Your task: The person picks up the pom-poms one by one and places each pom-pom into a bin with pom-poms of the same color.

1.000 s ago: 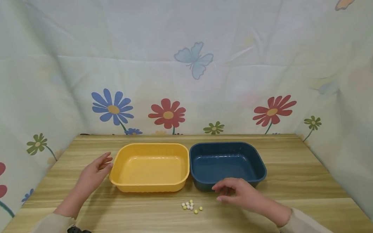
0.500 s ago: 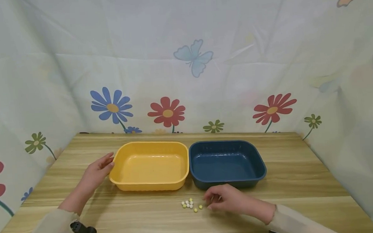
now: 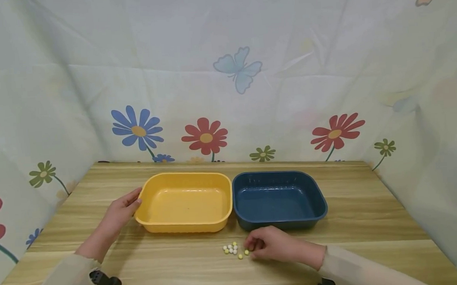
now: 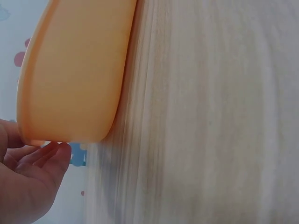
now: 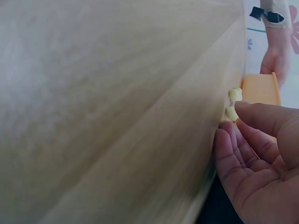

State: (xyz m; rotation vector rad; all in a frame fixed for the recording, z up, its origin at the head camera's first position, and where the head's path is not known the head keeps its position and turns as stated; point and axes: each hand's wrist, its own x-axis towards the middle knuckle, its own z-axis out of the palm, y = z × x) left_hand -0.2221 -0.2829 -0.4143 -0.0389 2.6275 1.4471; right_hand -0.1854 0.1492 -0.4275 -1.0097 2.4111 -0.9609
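My left hand [image 3: 119, 212] is at the left end of the yellow plastic bin [image 3: 186, 227], its fingertips touching the end wall near the rim. In the left wrist view the thumb [image 4: 60, 161] lies close against that wall. My right hand [image 3: 272, 244] is low over the table in front of the dark blue bin [image 3: 283, 225], fingers loosely bent. Its thumb and fingertips are right beside a small yellow ball [image 3: 246, 252], with a gap between them in the right wrist view. Another yellow ball [image 3: 240, 257] and a cluster of small white and yellow balls [image 3: 230, 249] lie just left.
Both bins stand side by side, nearly touching, toward the back of the wood-grain table [image 3: 181, 270]. A white curtain [image 3: 171, 89] printed with flowers and a butterfly hangs behind and at both sides. Black devices [image 3: 106, 284] are strapped on the wrists.
My right hand has moved left and down from the blue bin's front edge to the small balls. My left hand has come in against the yellow bin's end.
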